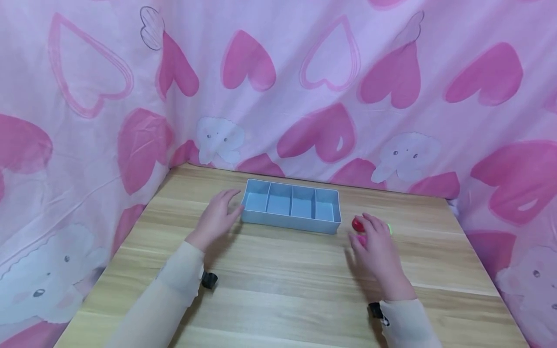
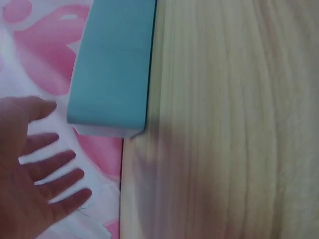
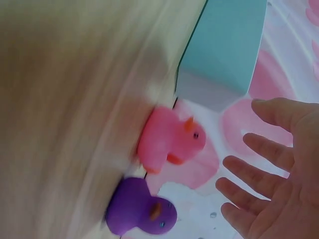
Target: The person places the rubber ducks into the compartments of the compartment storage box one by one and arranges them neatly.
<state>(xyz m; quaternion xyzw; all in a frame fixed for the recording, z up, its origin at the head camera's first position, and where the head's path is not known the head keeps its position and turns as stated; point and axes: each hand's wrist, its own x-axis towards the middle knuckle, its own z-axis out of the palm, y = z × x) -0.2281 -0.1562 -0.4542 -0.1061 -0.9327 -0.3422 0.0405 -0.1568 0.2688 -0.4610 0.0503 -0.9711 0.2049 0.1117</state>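
Note:
A light blue divided box stands toward the back of the table, its compartments facing up. My left hand is beside the box's left end, fingers spread; in the left wrist view the hand shows a gap to the box. Over small toys at the right hovers my right hand, partly covering a red one, a pink one and a bright green edge. The right wrist view shows a pink toy duck and a purple toy duck beside the loosely extended fingers.
The wooden table meets a pink heart-patterned curtain at its back and sides. Each wrist carries a small black device, one at the left sleeve and one at the right sleeve.

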